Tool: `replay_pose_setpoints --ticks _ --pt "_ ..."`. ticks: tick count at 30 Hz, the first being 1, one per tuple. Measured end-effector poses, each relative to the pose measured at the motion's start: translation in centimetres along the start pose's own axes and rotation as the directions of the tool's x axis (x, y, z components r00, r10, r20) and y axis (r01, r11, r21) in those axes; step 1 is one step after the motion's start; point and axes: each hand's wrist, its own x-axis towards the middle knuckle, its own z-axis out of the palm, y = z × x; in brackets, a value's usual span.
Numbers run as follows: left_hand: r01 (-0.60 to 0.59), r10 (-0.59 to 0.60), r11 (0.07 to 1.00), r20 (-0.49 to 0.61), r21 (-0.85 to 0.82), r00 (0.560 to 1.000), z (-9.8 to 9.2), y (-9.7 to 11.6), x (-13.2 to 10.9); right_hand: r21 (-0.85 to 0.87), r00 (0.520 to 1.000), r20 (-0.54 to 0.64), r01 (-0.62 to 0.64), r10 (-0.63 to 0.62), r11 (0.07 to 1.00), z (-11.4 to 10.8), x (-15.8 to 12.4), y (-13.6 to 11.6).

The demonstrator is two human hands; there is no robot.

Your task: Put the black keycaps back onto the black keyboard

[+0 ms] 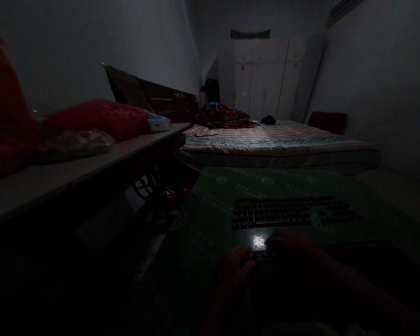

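Note:
The view is very dark. Rows of black keycaps [273,212] lie in a keyboard layout on a green tabletop [203,219]. Nearer to me is a long dark keyboard body [367,256], its outline mostly lost in shadow. My left hand [234,268] holds the left end of that body, thumb and forefinger bent around its corner, beside a few small dark keys [262,255]. Above those keys, my right hand [292,242] reaches in from the right with its fingers pressed together. Whatever is between its fingertips is too dark to see.
A long table [126,151] at left holds red bags [101,116], a clear bag [77,142] and a small box [159,123]. Beyond the green tabletop are a bed [276,140] with a patterned blanket [224,114] and white wardrobes [259,79]. A spoked wheel [143,187] shows below left.

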Motion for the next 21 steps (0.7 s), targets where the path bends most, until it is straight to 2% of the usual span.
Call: replay_pose_setpoints --ticks 2,4,8,14,18,21 --pt "-0.021 0.021 1.0 0.008 -0.023 1.0 0.1 -0.1 -0.1 -0.1 0.983 0.14 -0.105 0.118 0.989 0.7 4.9 2.6" --pt "-0.033 0.033 0.998 0.012 -0.051 0.999 0.1 -0.2 -0.2 -0.178 0.934 0.252 -0.212 0.253 0.961 1.8 9.4 4.8" --pt "-0.02 0.019 0.999 -0.026 -0.049 0.999 0.2 0.0 -0.4 -0.199 0.904 0.291 -0.264 0.314 0.944 4.3 15.4 7.7" --pt "0.006 -0.009 0.998 -0.048 -0.056 0.999 0.2 0.4 -0.6 -0.222 0.829 0.398 -0.328 0.392 0.918 6.7 18.9 9.5" --pt "0.01 -0.011 0.999 -0.018 -0.051 1.0 0.2 0.3 -0.6 -0.248 0.766 0.465 -0.369 0.444 0.896 7.5 19.7 10.1" --pt "0.014 -0.015 0.999 -0.033 -0.035 0.999 0.4 0.1 -0.7 -0.253 0.749 0.482 -0.378 0.455 0.89 7.9 19.8 10.1"
